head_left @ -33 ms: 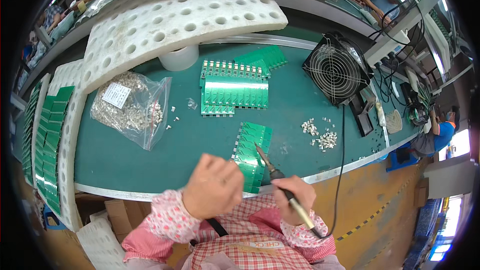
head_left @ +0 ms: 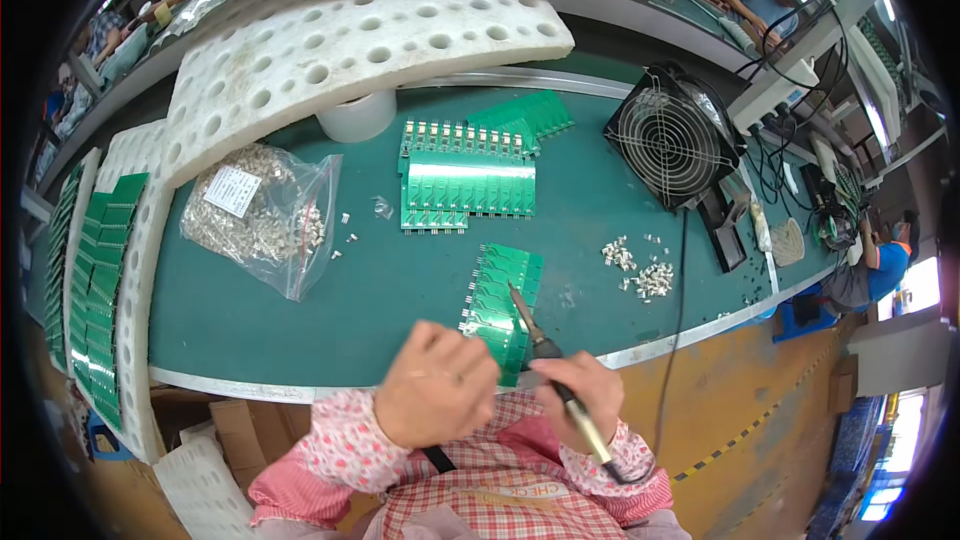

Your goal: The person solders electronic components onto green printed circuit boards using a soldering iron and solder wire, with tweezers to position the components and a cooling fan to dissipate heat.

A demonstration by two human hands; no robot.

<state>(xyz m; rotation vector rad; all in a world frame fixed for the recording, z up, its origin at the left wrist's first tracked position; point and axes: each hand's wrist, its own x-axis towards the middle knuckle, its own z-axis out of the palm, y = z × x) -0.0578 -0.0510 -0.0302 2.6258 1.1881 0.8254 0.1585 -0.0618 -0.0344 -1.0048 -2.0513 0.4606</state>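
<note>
My right hand [head_left: 582,396] grips a soldering iron [head_left: 548,348] by its handle. The iron's tip lies over a green circuit board [head_left: 495,285] near the table's front edge; whether it touches cannot be made out. My left hand [head_left: 440,387] is curled closed at the board's lower left, back of the hand up, and what its fingers hold is hidden. Small pin connectors line the board's left edge. Farther back lies a stack of green boards [head_left: 470,180], with pale connectors along its far row. To the right of my board sits a pile of small white connectors [head_left: 654,280].
A clear bag of connectors [head_left: 255,215] lies at left, with a few loose parts beside it. White foam blocks [head_left: 370,35] with holes rise behind and left. At right stands a black fan [head_left: 672,135]; a cable [head_left: 680,310] hangs over the front edge.
My left hand has shifted slightly right and toward me. My right hand has moved a little left, with the soldering iron's tip staying over nearly the same spot on the board.
</note>
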